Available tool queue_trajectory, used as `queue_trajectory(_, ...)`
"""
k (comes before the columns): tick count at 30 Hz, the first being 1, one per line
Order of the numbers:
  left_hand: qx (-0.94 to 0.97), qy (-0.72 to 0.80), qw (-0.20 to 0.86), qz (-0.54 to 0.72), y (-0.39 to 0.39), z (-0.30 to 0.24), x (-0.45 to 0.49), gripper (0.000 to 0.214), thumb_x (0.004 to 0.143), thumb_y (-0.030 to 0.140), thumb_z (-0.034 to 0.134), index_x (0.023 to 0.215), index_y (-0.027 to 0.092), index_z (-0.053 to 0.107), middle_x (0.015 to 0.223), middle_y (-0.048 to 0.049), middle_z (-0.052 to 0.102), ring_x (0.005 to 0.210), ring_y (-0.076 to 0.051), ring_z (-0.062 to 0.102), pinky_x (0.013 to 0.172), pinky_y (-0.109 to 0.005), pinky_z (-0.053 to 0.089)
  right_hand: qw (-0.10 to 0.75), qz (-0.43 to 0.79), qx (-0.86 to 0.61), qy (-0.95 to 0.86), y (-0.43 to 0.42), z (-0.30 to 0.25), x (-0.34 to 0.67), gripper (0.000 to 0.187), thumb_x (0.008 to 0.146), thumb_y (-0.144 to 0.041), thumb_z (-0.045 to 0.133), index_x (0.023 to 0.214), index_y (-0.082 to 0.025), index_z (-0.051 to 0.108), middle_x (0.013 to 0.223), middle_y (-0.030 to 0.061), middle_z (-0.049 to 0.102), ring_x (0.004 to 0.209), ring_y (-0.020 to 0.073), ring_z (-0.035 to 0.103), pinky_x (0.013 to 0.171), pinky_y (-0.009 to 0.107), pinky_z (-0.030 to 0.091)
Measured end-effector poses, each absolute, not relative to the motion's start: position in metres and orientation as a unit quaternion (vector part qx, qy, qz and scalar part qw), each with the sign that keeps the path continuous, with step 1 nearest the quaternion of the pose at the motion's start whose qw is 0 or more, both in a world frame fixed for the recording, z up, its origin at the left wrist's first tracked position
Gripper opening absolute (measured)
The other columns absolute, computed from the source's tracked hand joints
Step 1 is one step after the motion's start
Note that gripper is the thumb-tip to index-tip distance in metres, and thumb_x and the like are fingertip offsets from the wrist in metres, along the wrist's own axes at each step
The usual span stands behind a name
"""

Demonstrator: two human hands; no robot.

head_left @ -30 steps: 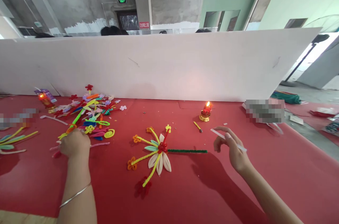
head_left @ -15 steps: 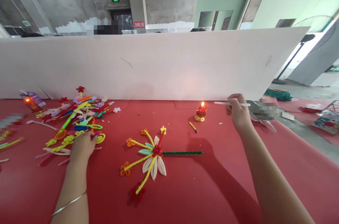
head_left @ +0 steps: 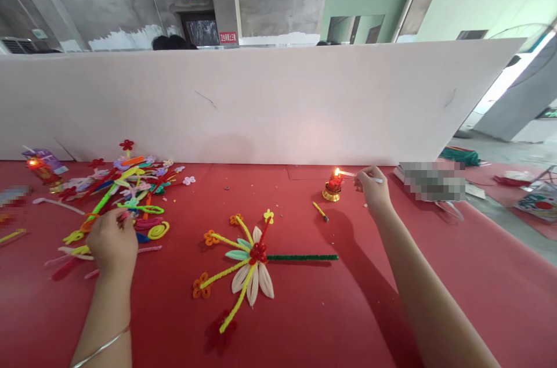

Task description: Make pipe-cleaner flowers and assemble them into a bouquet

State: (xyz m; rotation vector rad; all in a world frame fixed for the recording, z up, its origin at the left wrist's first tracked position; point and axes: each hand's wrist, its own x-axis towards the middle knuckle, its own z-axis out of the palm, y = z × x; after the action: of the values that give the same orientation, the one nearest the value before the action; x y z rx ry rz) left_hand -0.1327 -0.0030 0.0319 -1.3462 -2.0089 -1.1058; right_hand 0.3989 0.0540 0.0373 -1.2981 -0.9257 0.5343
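Note:
My right hand pinches a thin white stick and holds its tip in the flame of a small lit candle in a gold holder. My left hand rests closed on the edge of a pile of colourful pipe-cleaner pieces; what its fingers grip is hidden. Between the hands lies a pipe-cleaner flower with white petals, yellow stems and a green stalk, flat on the red cloth.
A tall white board walls off the back of the red table. A short yellow stick lies near the candle. A second lit red lamp stands at the far left. Papers sit at the right edge.
My right hand brought the white stick left and down from beside the board until its tip met the candle flame. My left hand shifted slightly left and curled over the pile.

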Motion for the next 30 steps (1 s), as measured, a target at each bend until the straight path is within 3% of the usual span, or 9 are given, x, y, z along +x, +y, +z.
queue_trajectory(7, -0.474, -0.719, 0.193, -0.471, 0.005, 0.044, -0.106, 0.016, 0.074, 0.03, 0.058, 0.083, 0.018, 0.06, 0.076, -0.0036, 0.061, 0.079, -0.022, 0.059, 0.081, -0.038, 0.046, 0.692, 0.27, -0.554, -0.376, 0.056, 0.033, 0.403, 0.01, 0.058, -0.016, 0.051, 0.063, -0.02, 0.043, 0.045, -0.0066, 0.048, 0.038, 0.0059, 0.039, 0.038, 0.017, 0.033)
queue_trajectory(12, -0.415, -0.596, -0.122, -0.677, 0.019, 0.042, -0.063, 0.024, 0.061, 0.027, 0.07, 0.072, 0.016, 0.052, 0.066, 0.0033, 0.054, 0.061, -0.013, 0.057, 0.066, -0.032, 0.055, 0.701, 0.297, -0.541, -0.356, 0.058, 0.031, 0.406, 0.011, 0.059, -0.017, 0.053, 0.064, -0.02, 0.044, 0.043, -0.0062, 0.049, 0.038, 0.0064, 0.041, 0.037, 0.017, 0.032)
queue_trajectory(17, -0.377, -0.545, -0.262, -0.702, 0.029, 0.029, -0.042, 0.034, 0.05, 0.014, 0.075, 0.073, 0.017, 0.049, 0.068, 0.0063, 0.051, 0.063, -0.009, 0.058, 0.068, -0.028, 0.056, 0.711, 0.304, -0.536, -0.34, 0.057, 0.033, 0.404, 0.009, 0.06, -0.018, 0.053, 0.065, -0.019, 0.046, 0.04, -0.006, 0.048, 0.037, 0.0061, 0.041, 0.037, 0.016, 0.031)
queue_trajectory(23, -0.327, -0.532, -0.404, -0.669, 0.028, 0.016, -0.036, 0.017, 0.059, 0.003, 0.068, 0.071, 0.012, 0.059, 0.071, 0.0001, 0.06, 0.069, -0.01, 0.063, 0.075, -0.025, 0.054, 0.7, 0.301, -0.551, -0.341, 0.053, 0.033, 0.4, 0.009, 0.063, -0.021, 0.053, 0.068, -0.019, 0.046, 0.041, -0.005, 0.05, 0.036, 0.0061, 0.039, 0.036, 0.016, 0.03)
queue_trajectory(27, -0.305, -0.539, -0.482, -0.62, 0.027, 0.011, -0.029, 0.007, 0.069, 0.007, 0.063, 0.072, 0.012, 0.06, 0.065, -0.0005, 0.061, 0.054, -0.009, 0.059, 0.058, -0.023, 0.055, 0.705, 0.301, -0.545, -0.339, 0.055, 0.03, 0.399, 0.01, 0.063, -0.021, 0.054, 0.07, -0.019, 0.048, 0.041, -0.0052, 0.051, 0.036, 0.0059, 0.04, 0.038, 0.016, 0.033)
queue_trajectory(30, -0.296, -0.565, -0.493, -0.592, 0.029, 0.006, -0.025, 0.005, 0.074, 0.012, 0.061, 0.071, 0.013, 0.057, 0.055, 0.002, 0.056, 0.043, -0.009, 0.055, 0.041, -0.019, 0.048, 0.714, 0.305, -0.533, -0.336, 0.058, 0.027, 0.4, 0.01, 0.063, -0.021, 0.055, 0.069, -0.019, 0.048, 0.041, -0.0057, 0.05, 0.035, 0.0051, 0.038, 0.038, 0.016, 0.033)
